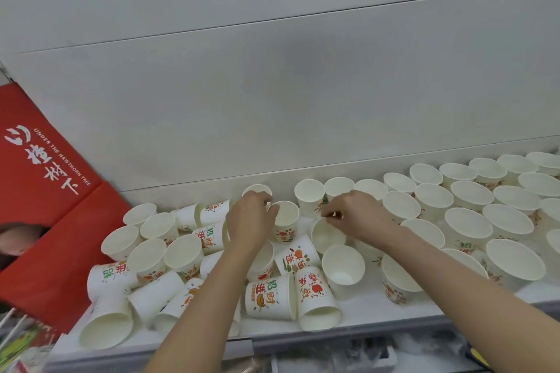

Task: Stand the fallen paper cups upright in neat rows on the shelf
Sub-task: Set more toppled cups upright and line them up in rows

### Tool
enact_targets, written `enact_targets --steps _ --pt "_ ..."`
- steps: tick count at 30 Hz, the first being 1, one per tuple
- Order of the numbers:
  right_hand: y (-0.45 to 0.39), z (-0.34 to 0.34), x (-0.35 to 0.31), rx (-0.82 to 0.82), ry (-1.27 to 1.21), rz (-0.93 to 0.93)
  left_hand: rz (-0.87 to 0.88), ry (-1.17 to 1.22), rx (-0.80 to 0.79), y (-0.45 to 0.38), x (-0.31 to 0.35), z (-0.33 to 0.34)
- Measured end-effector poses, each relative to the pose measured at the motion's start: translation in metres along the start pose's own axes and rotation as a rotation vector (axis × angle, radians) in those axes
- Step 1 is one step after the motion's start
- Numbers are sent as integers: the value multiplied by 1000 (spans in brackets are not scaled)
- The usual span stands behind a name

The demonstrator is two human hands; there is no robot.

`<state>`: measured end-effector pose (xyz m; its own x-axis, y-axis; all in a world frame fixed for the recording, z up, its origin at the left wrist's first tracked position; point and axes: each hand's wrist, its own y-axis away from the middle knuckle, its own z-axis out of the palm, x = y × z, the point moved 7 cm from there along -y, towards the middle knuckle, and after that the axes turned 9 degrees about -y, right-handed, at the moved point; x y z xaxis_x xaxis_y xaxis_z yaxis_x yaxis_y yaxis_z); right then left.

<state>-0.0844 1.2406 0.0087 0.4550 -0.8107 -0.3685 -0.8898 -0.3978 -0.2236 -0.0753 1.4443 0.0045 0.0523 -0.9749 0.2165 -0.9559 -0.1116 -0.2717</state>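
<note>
White paper cups with red, orange and green print cover a white shelf [375, 309]. Upright cups [468, 222] stand in rows on the right half. Several fallen cups [269, 297] lie on their sides at the centre and left. My left hand [250, 221] grips the rim of an upright cup [286, 219] near the back wall. My right hand [354, 215] pinches the rim of a tilted cup [327, 235] beside it. Both forearms reach in from the bottom edge.
A red printed carton [45, 191] leans at the left end of the shelf. The grey back wall [288, 115] rises right behind the cups. A lower shelf with packaged goods [348, 354] shows below the front edge.
</note>
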Motion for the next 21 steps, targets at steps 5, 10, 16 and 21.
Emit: enact_targets --steps 5,10,16,21 --pt "-23 4 12 123 -83 171 272 215 -80 21 22 -5" --pt "-30 11 26 97 -110 279 551 152 -407 42 52 17" --pt "19 -28 15 333 -177 179 613 113 -258 46 61 -1" --pt "90 -14 -16 175 -264 -106 689 -67 -424 56 65 18"
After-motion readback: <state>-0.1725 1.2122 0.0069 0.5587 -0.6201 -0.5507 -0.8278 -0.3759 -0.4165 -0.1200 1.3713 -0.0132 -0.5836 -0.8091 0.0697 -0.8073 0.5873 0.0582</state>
